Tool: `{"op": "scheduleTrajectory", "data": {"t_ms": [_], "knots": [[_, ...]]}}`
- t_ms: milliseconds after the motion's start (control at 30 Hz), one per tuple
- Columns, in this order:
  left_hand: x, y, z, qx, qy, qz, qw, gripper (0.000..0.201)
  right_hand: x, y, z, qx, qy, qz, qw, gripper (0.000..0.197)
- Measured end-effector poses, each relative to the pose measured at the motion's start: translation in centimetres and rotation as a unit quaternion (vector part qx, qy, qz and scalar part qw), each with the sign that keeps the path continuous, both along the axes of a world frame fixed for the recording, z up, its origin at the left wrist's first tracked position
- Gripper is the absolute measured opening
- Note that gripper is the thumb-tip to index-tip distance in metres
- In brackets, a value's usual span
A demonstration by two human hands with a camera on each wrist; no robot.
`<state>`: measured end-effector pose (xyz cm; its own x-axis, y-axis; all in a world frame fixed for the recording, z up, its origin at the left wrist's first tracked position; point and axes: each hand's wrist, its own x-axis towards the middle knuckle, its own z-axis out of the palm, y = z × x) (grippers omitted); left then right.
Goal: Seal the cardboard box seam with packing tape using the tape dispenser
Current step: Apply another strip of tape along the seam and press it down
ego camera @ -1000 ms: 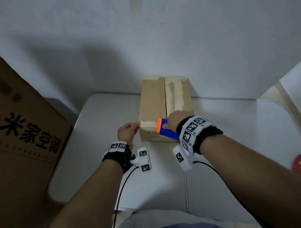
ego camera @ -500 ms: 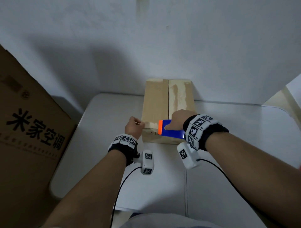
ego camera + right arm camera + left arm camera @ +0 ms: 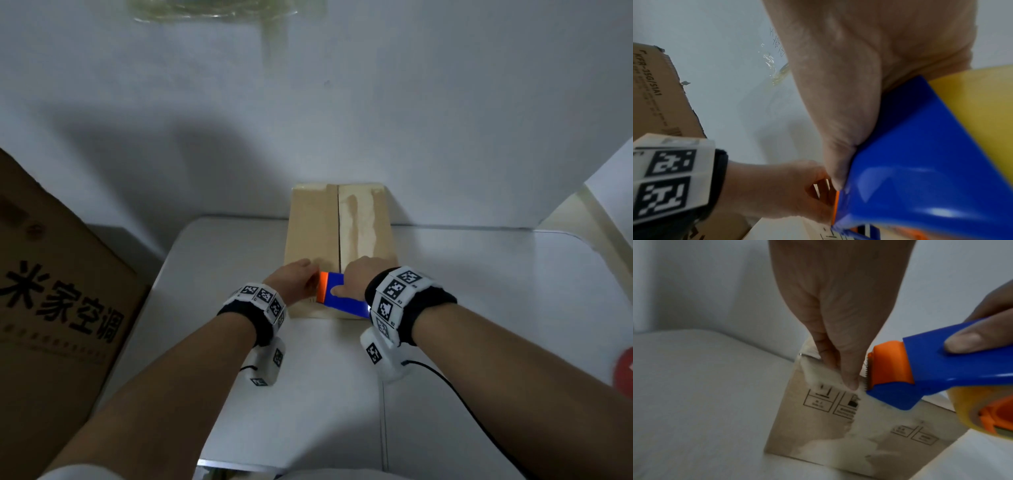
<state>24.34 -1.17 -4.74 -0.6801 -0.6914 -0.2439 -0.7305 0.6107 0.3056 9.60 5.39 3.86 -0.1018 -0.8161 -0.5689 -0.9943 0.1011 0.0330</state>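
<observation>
A tan cardboard box [image 3: 310,236] stands on the white table, its top seam [image 3: 339,233] running away from me. My right hand [image 3: 356,281] grips a blue and orange tape dispenser [image 3: 339,298] at the box's near top edge, thumb on its blue side [image 3: 962,342]. The serrated blade [image 3: 866,374] touches the box's front face [image 3: 818,426], and the yellowish tape roll [image 3: 972,405] sits behind it. My left hand [image 3: 294,284] has thumb and forefinger straight and close together. The forefinger tip [image 3: 851,384] presses on the front face beside the blade. No clear tape is visible under it.
A large brown carton [image 3: 51,291] with black print stands left of the table [image 3: 479,308]. The box's far end is against the white wall. A red object [image 3: 625,370] shows at the right edge. Crumpled clear tape [image 3: 212,10] sticks high on the wall.
My left hand left the box's near left corner and moved right to the dispenser's orange mouth. The dispenser stayed at the near edge with my right hand on it.
</observation>
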Motion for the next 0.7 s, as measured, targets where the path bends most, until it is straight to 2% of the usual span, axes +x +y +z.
{"op": "scheduleTrajectory", "data": {"t_ms": [133,333,533,700], "knots": [[-0.6,-0.8,0.4,0.004,-0.056,-0.026,0.998,0.031,-0.9,0.6,-0.1,-0.003,-0.004,0.008,1.0,0.051],[-0.6,-0.8,0.9,0.024,-0.073,-0.02,0.997,0.029,-2.8,1.5,0.4,0.0,-0.028,0.017,0.999,0.053],[-0.4,-0.8,0.8,0.021,-0.072,-0.021,0.997,0.025,-8.6,3.7,1.2,0.021,-0.012,-0.006,1.0,0.053],[-1.3,-0.4,1.6,0.002,-0.121,-0.023,0.992,0.025,-9.7,4.5,0.7,0.013,0.004,-0.025,1.0,0.049]]}}
